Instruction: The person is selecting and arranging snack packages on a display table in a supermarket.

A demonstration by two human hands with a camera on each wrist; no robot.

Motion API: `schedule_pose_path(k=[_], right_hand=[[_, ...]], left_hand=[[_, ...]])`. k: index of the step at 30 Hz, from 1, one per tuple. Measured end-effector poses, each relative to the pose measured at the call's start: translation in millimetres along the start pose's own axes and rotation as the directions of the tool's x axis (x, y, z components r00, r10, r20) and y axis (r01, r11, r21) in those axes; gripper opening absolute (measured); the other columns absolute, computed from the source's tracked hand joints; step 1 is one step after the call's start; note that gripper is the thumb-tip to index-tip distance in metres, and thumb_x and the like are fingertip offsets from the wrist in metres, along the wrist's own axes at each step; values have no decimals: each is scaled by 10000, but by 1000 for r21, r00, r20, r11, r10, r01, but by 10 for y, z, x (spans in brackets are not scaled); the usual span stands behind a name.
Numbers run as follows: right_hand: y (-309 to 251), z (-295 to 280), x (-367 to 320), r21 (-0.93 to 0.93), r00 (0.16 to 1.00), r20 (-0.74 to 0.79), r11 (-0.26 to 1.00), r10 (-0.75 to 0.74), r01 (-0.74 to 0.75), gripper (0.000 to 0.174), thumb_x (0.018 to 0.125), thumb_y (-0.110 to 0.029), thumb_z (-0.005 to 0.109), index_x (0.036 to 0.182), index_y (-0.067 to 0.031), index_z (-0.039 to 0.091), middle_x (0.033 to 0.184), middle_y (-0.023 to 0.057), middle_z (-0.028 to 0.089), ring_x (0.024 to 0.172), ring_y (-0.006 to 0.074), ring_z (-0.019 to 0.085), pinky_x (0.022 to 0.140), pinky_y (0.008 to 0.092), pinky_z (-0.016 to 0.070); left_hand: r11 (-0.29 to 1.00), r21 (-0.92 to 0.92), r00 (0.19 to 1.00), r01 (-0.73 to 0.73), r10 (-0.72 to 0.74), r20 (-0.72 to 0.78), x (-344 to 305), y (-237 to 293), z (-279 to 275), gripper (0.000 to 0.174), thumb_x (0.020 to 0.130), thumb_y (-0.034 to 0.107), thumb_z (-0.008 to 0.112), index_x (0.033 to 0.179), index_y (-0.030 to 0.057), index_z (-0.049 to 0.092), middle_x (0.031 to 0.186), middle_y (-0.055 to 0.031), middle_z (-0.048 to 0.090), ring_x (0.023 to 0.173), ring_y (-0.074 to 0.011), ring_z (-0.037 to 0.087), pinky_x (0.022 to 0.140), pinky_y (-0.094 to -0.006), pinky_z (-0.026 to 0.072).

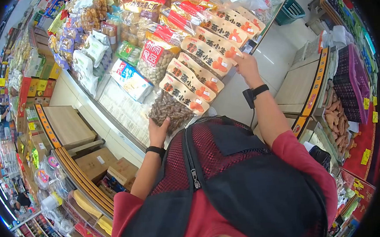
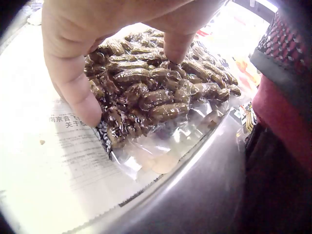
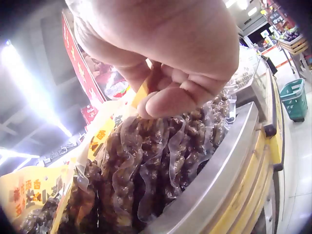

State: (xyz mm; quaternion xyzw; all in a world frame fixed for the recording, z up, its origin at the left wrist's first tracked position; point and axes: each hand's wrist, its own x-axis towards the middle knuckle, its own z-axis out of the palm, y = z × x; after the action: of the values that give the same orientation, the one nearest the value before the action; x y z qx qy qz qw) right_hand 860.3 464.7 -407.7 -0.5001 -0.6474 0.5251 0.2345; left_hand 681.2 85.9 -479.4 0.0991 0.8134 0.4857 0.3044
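L hand [image 1: 159,132] grips nut bag [image 1: 170,110], 7 o'clock from tan pack [image 1: 214,41]; R hand [image 1: 247,68] pinches pack, long way 10-to-4 o'clock.

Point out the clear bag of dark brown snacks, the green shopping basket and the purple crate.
Clear bag of dark brown snacks [image 2: 161,100]: left wrist view, middle of its packed contents.
Green shopping basket [image 3: 295,107]: right wrist view, its side wall.
Purple crate [image 1: 350,87]: head view, its perforated side.
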Motion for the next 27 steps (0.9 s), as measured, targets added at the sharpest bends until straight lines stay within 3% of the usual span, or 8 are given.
schedule_pose_path(k=[4, 8, 9, 11, 15, 22, 24, 27], right_hand=[[120, 64, 135, -169, 983, -60, 972, -173, 161, 354, 885, -316, 603, 897, 32, 666, 620, 112, 622, 497, 190, 582, 506, 338, 457], [-217, -17, -65, -103, 998, -3, 992, -68, 67, 448, 893, -420, 596, 909, 22, 667, 673, 120, 647, 506, 182, 595, 507, 319, 472], [-251, -47, -107, -103, 999, 20, 994, -40, 42, 493, 891, -463, 597, 907, 26, 666, 668, 104, 637, 503, 165, 583, 499, 299, 468], [-187, -97, -100, -131, 995, 68, 989, 74, -64, 505, 885, -516, 623, 894, -12, 634, 730, 42, 581, 550, 93, 510, 498, 222, 422], [-5, -55, -338, -117, 980, 167, 989, 106, -88, 501, 907, -513, 595, 855, -15, 622, 718, 42, 576, 560, 87, 512, 496, 222, 420], [77, 86, -548, -233, 848, 477, 963, 232, -133, 520, 912, -519, 583, 811, -10, 613, 697, 39, 578, 540, 91, 521, 483, 227, 432], [104, 59, -543, -234, 818, 524, 963, 238, -131, 538, 896, -536, 598, 781, -10, 609, 689, 38, 581, 542, 94, 530, 485, 230, 441], [105, -12, -557, -267, 739, 615, 954, 276, -135, 490, 909, -494, 595, 829, -11, 621, 705, 30, 595, 563, 91, 546, 499, 226, 454]], left_hand=[[999, -23, 999, -48, 49, 11, -46, 115, 5, 772, 775, 264, 764, 1314, -142, 387, 1246, -281, 555, 1155, -346, 557, 985, -379, 424], [998, 59, 998, -30, 28, 49, -56, 126, -44, 713, 839, 220, 733, 1364, -73, 350, 1293, -205, 541, 1180, -255, 541, 1009, -347, 421], [995, 59, 996, -75, 77, -36, -101, 154, -24, 699, 772, 247, 763, 1277, -113, 440, 1210, -273, 583, 1125, -353, 579, 960, -385, 444], [995, 66, 996, -72, 75, -48, -139, 217, -31, 684, 768, 248, 766, 1268, -100, 455, 1215, -274, 582, 1125, -355, 580, 955, -387, 446], [995, 60, 993, -75, 80, -81, -132, 109, -43, 667, 757, 277, 775, 1243, -76, 487, 1190, -276, 591, 1113, -377, 581, 952, -412, 445], [981, 193, 988, -29, 58, -146, -206, 88, -97, 701, 753, 302, 773, 1271, -61, 470, 1198, -270, 581, 1129, -389, 562, 978, -427, 429], [997, -74, 998, -33, 29, -51, -223, 107, -87, 692, 757, 314, 766, 1271, -47, 477, 1229, -269, 562, 1164, -387, 534, 1006, -428, 407], [999, 45, 999, -14, 17, -52, -129, -115, -27, 816, 754, 348, 765, 1334, -100, 405, 1291, -310, 492, 1240, -402, 468, 1040, -416, 380]])
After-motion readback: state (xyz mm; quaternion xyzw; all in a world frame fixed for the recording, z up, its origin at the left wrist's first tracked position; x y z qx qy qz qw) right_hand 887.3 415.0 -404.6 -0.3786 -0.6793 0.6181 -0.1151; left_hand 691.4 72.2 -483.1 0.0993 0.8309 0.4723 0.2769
